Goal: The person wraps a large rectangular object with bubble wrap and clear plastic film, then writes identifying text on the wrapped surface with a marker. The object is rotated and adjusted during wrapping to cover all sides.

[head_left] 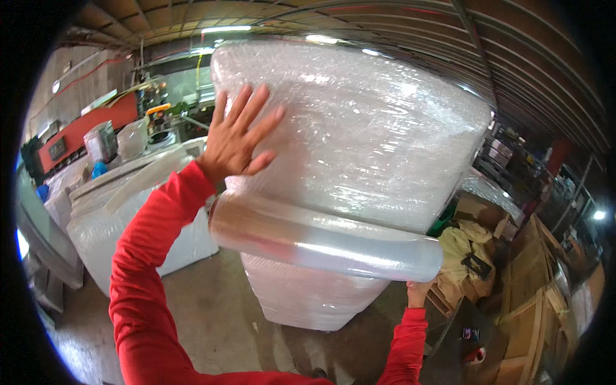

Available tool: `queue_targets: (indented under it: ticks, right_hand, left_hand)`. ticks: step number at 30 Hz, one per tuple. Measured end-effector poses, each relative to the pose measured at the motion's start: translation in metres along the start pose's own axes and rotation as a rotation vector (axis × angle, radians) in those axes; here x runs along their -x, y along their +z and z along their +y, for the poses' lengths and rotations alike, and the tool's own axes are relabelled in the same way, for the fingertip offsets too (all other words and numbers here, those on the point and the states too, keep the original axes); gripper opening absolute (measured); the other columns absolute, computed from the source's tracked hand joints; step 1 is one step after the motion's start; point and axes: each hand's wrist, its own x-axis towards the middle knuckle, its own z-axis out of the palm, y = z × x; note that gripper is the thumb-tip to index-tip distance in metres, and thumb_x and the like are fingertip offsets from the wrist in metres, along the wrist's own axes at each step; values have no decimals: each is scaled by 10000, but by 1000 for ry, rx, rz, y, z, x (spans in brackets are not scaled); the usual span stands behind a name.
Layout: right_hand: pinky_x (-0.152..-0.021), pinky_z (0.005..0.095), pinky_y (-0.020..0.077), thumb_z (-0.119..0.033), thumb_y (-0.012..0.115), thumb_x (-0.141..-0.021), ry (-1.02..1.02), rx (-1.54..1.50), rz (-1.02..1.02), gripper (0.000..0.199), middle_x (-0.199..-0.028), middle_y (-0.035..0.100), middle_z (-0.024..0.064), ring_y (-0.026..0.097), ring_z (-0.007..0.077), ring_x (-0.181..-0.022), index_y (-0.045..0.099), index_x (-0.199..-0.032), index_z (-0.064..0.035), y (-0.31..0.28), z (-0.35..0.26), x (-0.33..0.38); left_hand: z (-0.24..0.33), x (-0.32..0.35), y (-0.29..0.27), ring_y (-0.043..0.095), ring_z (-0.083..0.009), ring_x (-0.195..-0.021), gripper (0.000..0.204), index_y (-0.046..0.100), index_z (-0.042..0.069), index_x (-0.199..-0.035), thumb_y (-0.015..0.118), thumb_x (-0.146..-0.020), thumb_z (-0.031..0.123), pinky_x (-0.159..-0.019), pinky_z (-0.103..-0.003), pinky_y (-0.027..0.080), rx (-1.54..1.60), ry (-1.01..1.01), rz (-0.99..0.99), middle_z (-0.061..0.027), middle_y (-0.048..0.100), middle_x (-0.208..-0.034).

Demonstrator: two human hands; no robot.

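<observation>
Two things fill the middle of my remote head view: a roll of clear film [327, 240] and, behind it, a tall wrapped bundle [359, 128].

Roll: thick, smooth cylinder, held crosswise in front of the bundle's lower half, left end higher than right. Colour brownish at the left end, shading to pale silver-grey at the right; a faint reddish tint toward the left part. One long bright glint runs along its lower side. Whether film trails from it onto the bundle, I cannot tell.

Bundle: whitish, blocky, rounded at the upper left corner, narrowing toward the floor [212, 308]. Its covering is clear and finely wrinkled, with many small glints on the upper face.

Left hand [237, 138]: released, fingers spread wide, at the left side of the bundle's upper face, above the roll's left end. Contact with the covering I cannot confirm. Right hand [418, 294]: grasping the roll at its lower right end; most of the fingers are hidden from me. Both arms wear red sleeves [144, 269].

Surroundings: on the left, a lower white wrapped block [141, 237], with a red panel [96, 131] beyond. On the right, a yellowish cloth heap [465, 256] near an open cardboard box [478, 212], and a wooden frame [526, 314] nearer me. Lit lamps [226, 29] overhead.
</observation>
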Motion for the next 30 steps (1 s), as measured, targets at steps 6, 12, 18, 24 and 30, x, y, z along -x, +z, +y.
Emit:
queue_targets:
  ticks: [6, 12, 18, 24, 30]
  right_hand:
    - [-1022, 399, 507, -478, 1004, -501, 42, 67, -70, 1232, -1347, 566, 82, 585, 215, -1214, 388, -1477, -48, 5, -13, 8]
    - [-841, 364, 588, -24, 987, -501, -43, -112, -170, 797, -1105, 698, 92, 677, 191, -982, 629, -1209, 47, 5, -19, 13]
    - [-811, 331, 572, -107, 1005, -518, -63, 31, -220, 648, -970, 739, 50, 659, 107, -888, 708, -1083, 6, -2, -4, 15]
    - [-866, 334, 563, -187, 1029, -497, -188, 165, -215, 808, -1098, 722, 61, 656, 124, -977, 668, -1196, -3, -6, 3, 17]
    - [-803, 345, 586, -198, 1020, -510, -99, 189, -148, 719, -1037, 736, 57, 674, 126, -899, 703, -1123, 3, 1, -12, 13]
  left_hand:
    - [18, 6, -6, 204, -364, -1537, 783, 324, 351, -1581, 619, -879, 532, -1206, -658, 85, -9, -18, -305, -67, 227, -1677]
    - [80, -43, 18, 356, -325, -1473, 689, 437, 280, -1533, 621, -899, 478, -1207, -572, 218, 88, 547, -103, -77, 342, -1624]
    - [147, -123, -1, 427, -320, -1419, 642, 528, 190, -1464, 640, -874, 417, -1211, -554, 233, 311, 476, -208, -96, 447, -1552]
    - [276, -221, 70, 431, -310, -1422, 629, 577, 176, -1420, 608, -890, 512, -1231, -527, 205, 64, 718, -142, -115, 500, -1512]
    - [255, -200, 34, 462, -331, -1401, 641, 559, 157, -1424, 549, -938, 574, -1200, -537, 292, 737, 575, -191, -136, 479, -1525]
